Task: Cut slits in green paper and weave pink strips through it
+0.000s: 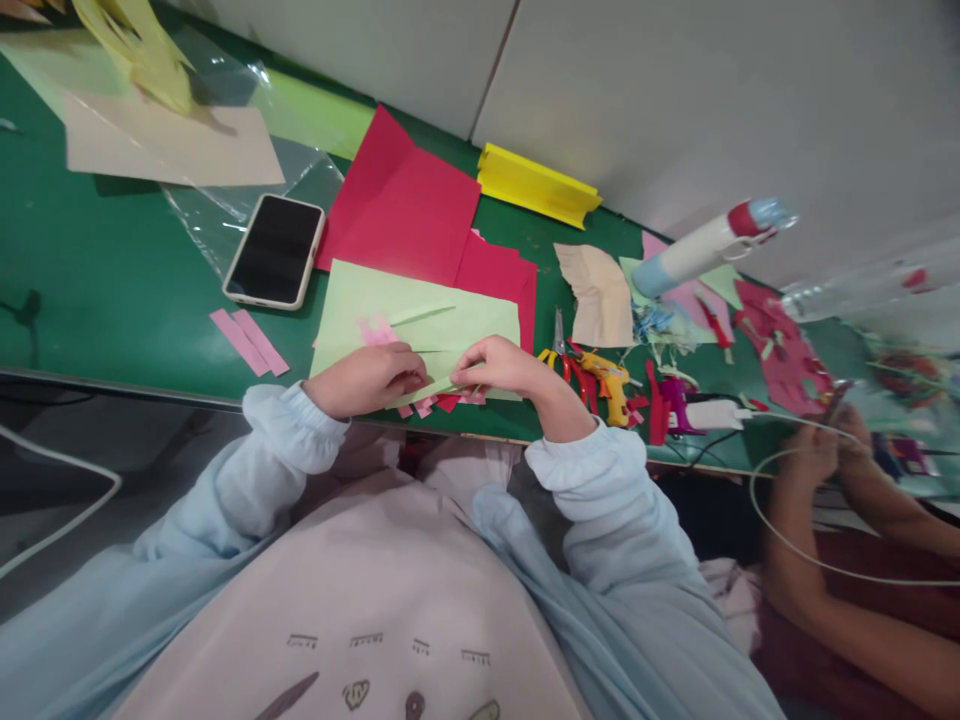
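Note:
My right hand point(499, 365) pinches a narrow light green paper strip point(442, 386) near the table's front edge. On the strip's other side, my left hand point(375, 378) has its fingers curled closed around the strip. Both hands are just above a light green paper sheet point(341, 310), which has another cut green strip point(424, 314) lying on it. Small pink paper pieces point(377, 330) rest on the sheet beside my left hand, and more pink and red scraps point(425, 407) lie below my fingers.
Left of the sheet are a phone point(274, 250) and pink strips point(249, 342). Red paper point(405, 200) lies behind. Scissors point(557, 345), a yellow glue gun point(609, 385) and a bottle point(697, 250) are on the right. A co-worker's hands point(817, 450) hold a phone farther right.

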Demonstrator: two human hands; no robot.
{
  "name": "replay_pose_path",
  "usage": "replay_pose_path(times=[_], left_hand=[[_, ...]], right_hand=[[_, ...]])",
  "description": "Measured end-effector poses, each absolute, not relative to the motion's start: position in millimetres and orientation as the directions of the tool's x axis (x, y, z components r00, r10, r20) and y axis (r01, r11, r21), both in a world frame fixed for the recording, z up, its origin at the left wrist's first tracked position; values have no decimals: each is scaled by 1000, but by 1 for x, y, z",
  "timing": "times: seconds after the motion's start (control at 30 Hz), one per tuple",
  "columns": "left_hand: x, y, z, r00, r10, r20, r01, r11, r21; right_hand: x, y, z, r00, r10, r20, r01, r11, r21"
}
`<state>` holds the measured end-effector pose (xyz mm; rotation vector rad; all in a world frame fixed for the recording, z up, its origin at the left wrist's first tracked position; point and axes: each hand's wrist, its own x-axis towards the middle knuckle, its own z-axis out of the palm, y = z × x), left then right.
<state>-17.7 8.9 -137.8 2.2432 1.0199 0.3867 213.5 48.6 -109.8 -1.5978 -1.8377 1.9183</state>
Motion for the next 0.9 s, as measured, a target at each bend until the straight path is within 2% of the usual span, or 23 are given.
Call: replay_pose_path(times=[0.27, 0.43, 0.53, 0.67, 0.9], left_hand=[[-26, -5, -136, 548, 825, 140, 570, -490, 660], [-39, -22, -134, 523, 840, 141, 617, -488, 618], [-45, -31, -135, 538, 836, 105, 659, -495, 566], [-45, -42, -131, 577, 817, -17, 706, -487, 514], [-37, -54, -120, 549, 822, -153, 810, -477, 341]], right_hand=[[216, 51, -119, -464, 641, -611, 607, -271, -747], [216, 52, -120, -466, 634, -617, 616, -268, -740], [216, 51, -118, -454, 631, -629, 628, -274, -728], [216, 50, -118, -446, 636, -630, 629, -278, -726], [219, 52, -123, -459, 632, -624, 620, -275, -735]])
